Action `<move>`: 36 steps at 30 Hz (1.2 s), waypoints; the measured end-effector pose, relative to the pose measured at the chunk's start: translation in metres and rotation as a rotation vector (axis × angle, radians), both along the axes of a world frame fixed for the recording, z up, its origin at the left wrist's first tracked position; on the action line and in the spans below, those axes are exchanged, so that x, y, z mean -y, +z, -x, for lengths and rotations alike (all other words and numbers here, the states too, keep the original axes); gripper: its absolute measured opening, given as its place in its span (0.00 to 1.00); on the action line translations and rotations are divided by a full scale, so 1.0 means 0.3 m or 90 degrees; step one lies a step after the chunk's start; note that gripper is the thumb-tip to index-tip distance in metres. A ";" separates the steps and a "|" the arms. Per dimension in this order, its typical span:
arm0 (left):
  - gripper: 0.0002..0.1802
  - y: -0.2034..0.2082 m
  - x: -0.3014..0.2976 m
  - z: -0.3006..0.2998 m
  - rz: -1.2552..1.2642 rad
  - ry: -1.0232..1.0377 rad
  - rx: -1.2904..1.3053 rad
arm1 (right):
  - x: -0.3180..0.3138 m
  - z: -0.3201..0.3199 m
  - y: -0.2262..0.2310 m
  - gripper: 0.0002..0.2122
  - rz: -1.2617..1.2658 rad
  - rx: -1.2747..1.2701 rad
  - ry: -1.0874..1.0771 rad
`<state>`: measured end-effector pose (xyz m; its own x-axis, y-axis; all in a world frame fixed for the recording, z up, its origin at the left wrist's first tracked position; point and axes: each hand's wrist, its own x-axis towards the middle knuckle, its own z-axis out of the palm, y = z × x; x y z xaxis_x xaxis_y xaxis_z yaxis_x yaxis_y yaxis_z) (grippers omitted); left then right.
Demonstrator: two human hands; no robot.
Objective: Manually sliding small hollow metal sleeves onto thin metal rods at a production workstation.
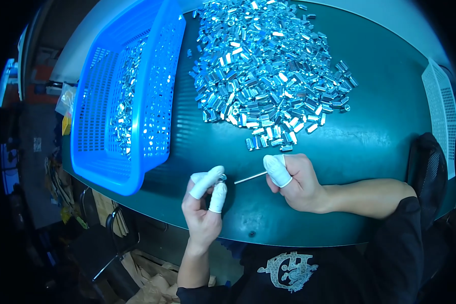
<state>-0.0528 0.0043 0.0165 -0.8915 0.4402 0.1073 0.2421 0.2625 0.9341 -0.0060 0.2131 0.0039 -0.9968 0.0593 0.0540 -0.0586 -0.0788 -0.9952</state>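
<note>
My left hand (201, 206), with white finger cots on thumb and fingertips, pinches a small shiny metal piece (223, 178), probably one of the hex coupling nuts; the fingers cover most of it. To its right, my right hand (305, 187) grips a thin straight metal rod (250, 177), the thumb in a white cot laid over it. The rod's free tip points left at the metal piece, with a small gap between them. Beyond both hands lies a big pile of silvery hex coupling nuts (268, 81), several loose ones at its near edge.
A blue perforated plastic basket (131, 180) holding more metal pieces stands at the left of the green tabletop (289, 228). At the right edge is a white perforated basket (437, 101), and a black mesh item (428, 167) sits by my right elbow. A chair (111, 243) stands lower left.
</note>
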 end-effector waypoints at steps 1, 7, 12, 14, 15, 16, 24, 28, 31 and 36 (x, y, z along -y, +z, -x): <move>0.18 -0.001 -0.004 -0.011 -0.006 -0.009 0.013 | 0.002 0.001 0.003 0.23 -0.018 0.008 0.004; 0.13 0.008 -0.018 -0.036 -0.129 0.035 0.131 | 0.010 0.006 0.003 0.23 -0.018 0.005 0.008; 0.12 0.006 -0.012 -0.023 -0.128 -0.059 0.088 | 0.002 0.001 -0.009 0.22 -0.045 0.002 0.030; 0.12 -0.004 -0.020 -0.035 -0.104 -0.051 0.132 | 0.001 -0.002 -0.015 0.22 -0.056 -0.007 0.030; 0.11 -0.009 -0.026 -0.043 -0.078 -0.041 0.174 | 0.004 -0.004 -0.017 0.21 -0.069 -0.022 0.033; 0.10 0.013 -0.054 -0.056 -0.081 -0.009 0.225 | 0.006 -0.005 -0.019 0.21 -0.083 -0.036 0.035; 0.11 -0.023 -0.100 -0.064 -0.197 -0.063 0.215 | 0.017 -0.001 -0.013 0.17 -0.075 -0.070 0.051; 0.21 0.008 -0.114 -0.046 -0.103 -0.065 0.093 | 0.012 0.000 0.015 0.16 -0.021 -0.010 0.047; 0.20 0.009 -0.102 -0.032 -0.109 -0.025 0.096 | 0.011 0.000 0.016 0.16 -0.010 -0.003 0.047; 0.07 0.000 -0.099 -0.050 -0.034 -0.028 0.151 | 0.024 -0.006 -0.006 0.16 -0.060 -0.059 0.034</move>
<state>-0.0378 0.0341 0.0166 -0.8747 0.4781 -0.0790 0.0242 0.2058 0.9783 -0.0043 0.2060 0.0021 -0.9888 -0.0034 0.1489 -0.1489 0.0088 -0.9888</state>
